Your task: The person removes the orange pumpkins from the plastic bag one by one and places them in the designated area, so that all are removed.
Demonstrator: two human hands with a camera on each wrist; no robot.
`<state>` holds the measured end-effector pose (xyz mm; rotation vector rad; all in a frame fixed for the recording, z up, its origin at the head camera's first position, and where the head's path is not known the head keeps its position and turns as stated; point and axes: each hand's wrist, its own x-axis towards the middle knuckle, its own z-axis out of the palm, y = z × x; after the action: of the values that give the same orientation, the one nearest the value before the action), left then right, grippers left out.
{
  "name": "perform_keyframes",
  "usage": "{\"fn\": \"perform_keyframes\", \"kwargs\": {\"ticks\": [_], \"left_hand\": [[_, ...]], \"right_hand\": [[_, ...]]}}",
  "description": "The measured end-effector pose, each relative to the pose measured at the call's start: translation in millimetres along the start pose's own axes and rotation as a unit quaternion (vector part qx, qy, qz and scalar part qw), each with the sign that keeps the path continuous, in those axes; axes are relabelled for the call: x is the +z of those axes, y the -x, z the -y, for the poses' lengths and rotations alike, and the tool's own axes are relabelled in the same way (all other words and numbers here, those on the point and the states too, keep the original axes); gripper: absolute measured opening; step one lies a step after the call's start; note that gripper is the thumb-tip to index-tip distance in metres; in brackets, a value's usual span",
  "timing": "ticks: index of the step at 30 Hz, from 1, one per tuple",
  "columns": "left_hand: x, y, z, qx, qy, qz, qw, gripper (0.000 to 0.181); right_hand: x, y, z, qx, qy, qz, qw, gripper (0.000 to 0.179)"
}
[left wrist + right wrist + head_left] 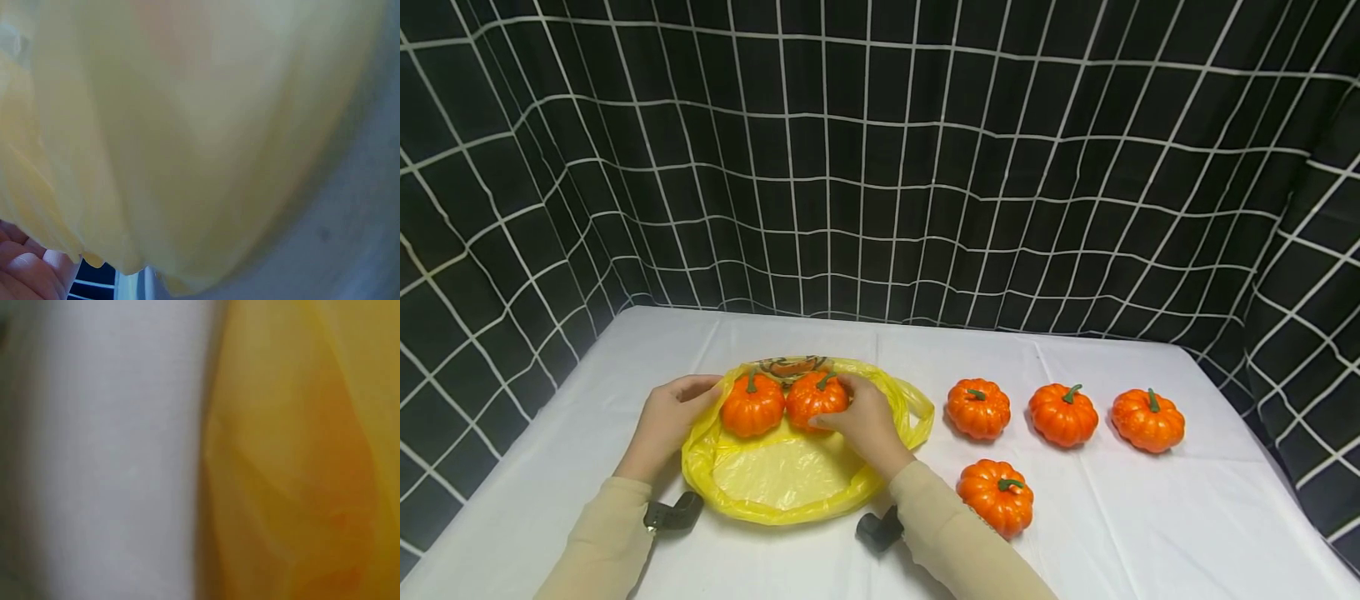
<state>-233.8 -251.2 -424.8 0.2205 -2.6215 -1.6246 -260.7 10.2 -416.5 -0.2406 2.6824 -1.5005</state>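
Note:
A yellow plastic bag (782, 475) lies with its mouth spread wide on the table. Inside, toward its far side, sit two small orange pumpkins with green stems: a left one (752, 406) and a right one (817, 401). My right hand (867, 417) reaches over the bag's right rim and grips the right pumpkin, thumb in front and fingers behind. At the left rim, my left hand (681, 412) holds the bag's edge; its fingertips are partly hidden by the plastic. Yellow film fills much of both wrist views, blurred, with part of the left hand (31, 272) low in its view.
Right of the bag, three more pumpkins stand in a row: one near the bag (978, 409), a middle one (1063, 415) and a far-right one (1148, 421). Another pumpkin (996, 497) sits nearer, beside the right sleeve. A black grid-patterned curtain (880, 167) borders the white table (1120, 533).

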Motion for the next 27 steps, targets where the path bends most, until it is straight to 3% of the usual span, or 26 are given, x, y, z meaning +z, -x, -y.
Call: {"fn": "perform_keyframes", "kwargs": {"ticks": [27], "left_hand": [[0.1,0.0,-1.2,-0.002,0.0,0.001,1.0,0.044]], "right_hand": [[-0.9,1.0,-3.7,0.018,-0.021,0.03,0.9992,0.074]]}}
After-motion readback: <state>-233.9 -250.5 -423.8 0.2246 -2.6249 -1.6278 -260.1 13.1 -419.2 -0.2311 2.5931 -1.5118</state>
